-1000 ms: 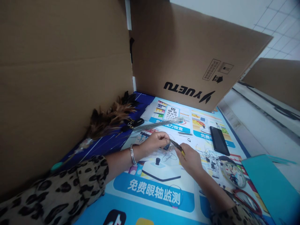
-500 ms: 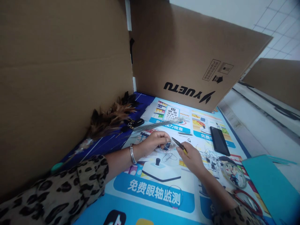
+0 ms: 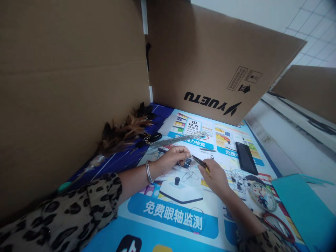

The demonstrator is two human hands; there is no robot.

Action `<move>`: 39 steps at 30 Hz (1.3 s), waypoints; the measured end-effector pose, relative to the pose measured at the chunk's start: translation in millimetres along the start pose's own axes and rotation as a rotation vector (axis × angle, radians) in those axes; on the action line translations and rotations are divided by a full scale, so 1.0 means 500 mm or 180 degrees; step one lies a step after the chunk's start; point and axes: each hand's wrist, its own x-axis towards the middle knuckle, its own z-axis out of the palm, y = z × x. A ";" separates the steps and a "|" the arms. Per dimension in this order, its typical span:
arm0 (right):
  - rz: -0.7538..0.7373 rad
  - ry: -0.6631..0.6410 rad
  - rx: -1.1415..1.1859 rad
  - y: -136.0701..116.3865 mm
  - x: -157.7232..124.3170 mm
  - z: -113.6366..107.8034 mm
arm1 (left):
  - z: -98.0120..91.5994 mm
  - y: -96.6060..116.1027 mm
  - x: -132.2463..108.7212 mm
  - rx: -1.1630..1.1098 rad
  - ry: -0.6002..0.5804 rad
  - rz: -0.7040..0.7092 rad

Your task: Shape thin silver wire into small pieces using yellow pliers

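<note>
My left hand (image 3: 173, 160) is closed in a pinch on a small blue piece with thin wire (image 3: 187, 163), held just above the printed poster (image 3: 173, 224). My right hand (image 3: 214, 176) grips small pliers (image 3: 200, 162) with a yellow handle. The pliers' tip points left and touches the wire piece. A loose wire loop (image 3: 191, 175) lies on the poster just below the hands. My sleeves are leopard print, and a silver bangle (image 3: 148, 172) sits on my left wrist.
Cardboard walls (image 3: 210, 59) stand behind and to the left. A feather duster (image 3: 123, 134), a bundle of straight wires (image 3: 178, 138), a black phone (image 3: 246, 158), a clear round lid with small parts (image 3: 262, 196), red-rimmed rings (image 3: 278, 224) and a teal folder (image 3: 304, 206) lie around.
The pliers drew back slightly to the right half a second ago, then returned so the tip meets the wire piece again. My left hand stayed almost still.
</note>
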 end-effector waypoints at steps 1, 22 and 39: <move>-0.0012 0.0031 -0.0025 0.000 0.000 0.001 | 0.000 -0.001 0.000 -0.0008 0.0003 0.0002; -0.0234 0.0347 -0.0419 0.001 -0.002 -0.003 | -0.002 -0.003 0.000 0.0055 -0.0113 -0.0031; 0.0143 0.0123 -0.0189 0.000 -0.006 0.009 | -0.001 -0.005 0.002 0.0254 -0.0095 -0.0058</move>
